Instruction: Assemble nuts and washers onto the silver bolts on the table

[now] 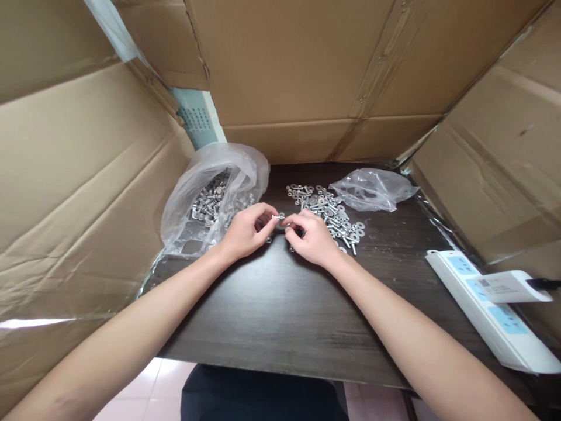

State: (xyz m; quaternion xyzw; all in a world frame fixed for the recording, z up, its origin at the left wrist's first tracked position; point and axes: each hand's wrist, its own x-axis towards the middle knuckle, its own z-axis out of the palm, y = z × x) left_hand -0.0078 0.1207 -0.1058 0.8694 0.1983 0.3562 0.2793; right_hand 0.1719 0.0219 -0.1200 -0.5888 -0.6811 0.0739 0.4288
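Between the thumb and fingertips of my left hand [249, 231] is a small silver bolt [276, 217], lying roughly level and pointing right. A small ring-like part, a nut or washer, shows at its right end. My right hand [312, 236] is curled close to that end, index fingertip at or nearly at it; what its fingers hold, if anything, is too small to make out. A loose nut [269, 240] lies under my left hand. Beside my right hand spreads a pile of loose bolts, nuts and washers [335, 219].
At the left stands an open clear plastic bag [179, 199] with assembled bolts [210, 204] inside. A flattened plastic bag [377, 190] lies at the back right. A white power strip [491, 316] with a plugged-in adapter [511, 286] sits right. Cardboard walls [307, 64] enclose the dark table [263, 316].
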